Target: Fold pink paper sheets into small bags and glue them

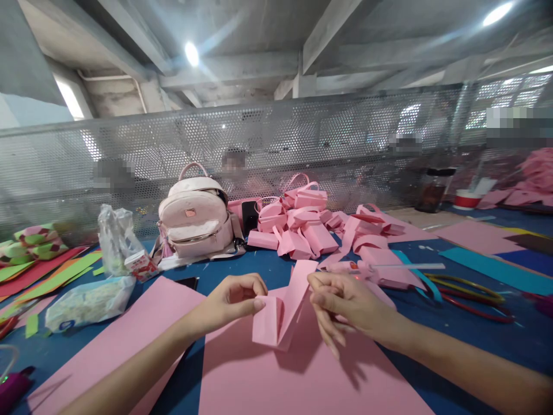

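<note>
Two hands work one folded pink paper piece (pixel 279 314): left hand (pixel 233 302) fingers pinch its left flap; right hand (pixel 345 305) fingers pinch the strip's upper edge. Best keep creases square and firm.

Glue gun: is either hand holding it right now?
No. The glue gun lies on the table beyond the right hand, while both hands, left hand included, pinch the folded pink paper.
</note>
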`<state>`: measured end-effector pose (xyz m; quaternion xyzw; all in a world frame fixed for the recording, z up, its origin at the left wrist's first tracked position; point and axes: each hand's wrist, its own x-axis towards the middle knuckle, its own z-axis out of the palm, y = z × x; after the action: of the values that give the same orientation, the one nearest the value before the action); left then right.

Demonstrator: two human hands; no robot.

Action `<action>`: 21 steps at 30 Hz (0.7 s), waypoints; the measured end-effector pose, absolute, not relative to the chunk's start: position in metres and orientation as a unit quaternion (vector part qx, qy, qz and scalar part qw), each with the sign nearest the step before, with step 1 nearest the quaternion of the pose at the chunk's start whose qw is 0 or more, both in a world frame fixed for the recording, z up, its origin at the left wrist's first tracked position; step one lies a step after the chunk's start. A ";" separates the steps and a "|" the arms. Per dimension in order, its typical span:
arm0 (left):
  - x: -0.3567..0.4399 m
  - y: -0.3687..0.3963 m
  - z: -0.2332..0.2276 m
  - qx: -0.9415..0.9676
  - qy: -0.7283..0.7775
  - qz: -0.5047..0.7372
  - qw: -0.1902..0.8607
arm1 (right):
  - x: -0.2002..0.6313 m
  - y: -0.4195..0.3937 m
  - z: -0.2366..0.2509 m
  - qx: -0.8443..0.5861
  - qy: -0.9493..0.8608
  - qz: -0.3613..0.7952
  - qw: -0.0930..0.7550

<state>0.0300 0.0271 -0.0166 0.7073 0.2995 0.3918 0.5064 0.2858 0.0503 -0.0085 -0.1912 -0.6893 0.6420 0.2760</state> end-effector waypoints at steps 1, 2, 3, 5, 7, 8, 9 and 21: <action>0.030 0.027 -0.017 0.707 0.299 0.392 0.507 | 0.285 0.051 -0.009 -0.190 -0.688 0.644 0.276; 0.030 0.028 -0.017 0.707 0.299 0.393 0.507 | 0.285 0.051 -0.008 -0.190 -0.686 0.645 0.276; 0.030 0.028 -0.018 0.707 0.298 0.393 0.507 | 0.285 0.051 -0.008 -0.194 -0.686 0.645 0.277; 0.029 0.028 -0.018 0.706 0.299 0.393 0.508 | 0.285 0.051 -0.007 -0.203 -0.687 0.640 0.278; 0.029 0.028 -0.018 0.705 0.300 0.394 0.508 | 0.286 0.051 -0.006 -0.198 -0.687 0.640 0.280; 0.029 0.028 -0.018 0.704 0.300 0.394 0.509 | 0.286 0.051 -0.005 -0.191 -0.688 0.641 0.281; 0.029 0.028 -0.017 0.703 0.300 0.395 0.510 | 0.286 0.051 -0.004 -0.183 -0.690 0.641 0.281; 0.030 0.028 -0.016 0.696 0.304 0.395 0.517 | 0.285 0.057 -0.010 -0.169 -0.699 0.639 0.273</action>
<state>0.0302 0.0278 -0.0158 0.6963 0.3041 0.3945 0.5167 0.2847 0.0566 -0.0098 -0.1688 -0.6991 0.6389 0.2732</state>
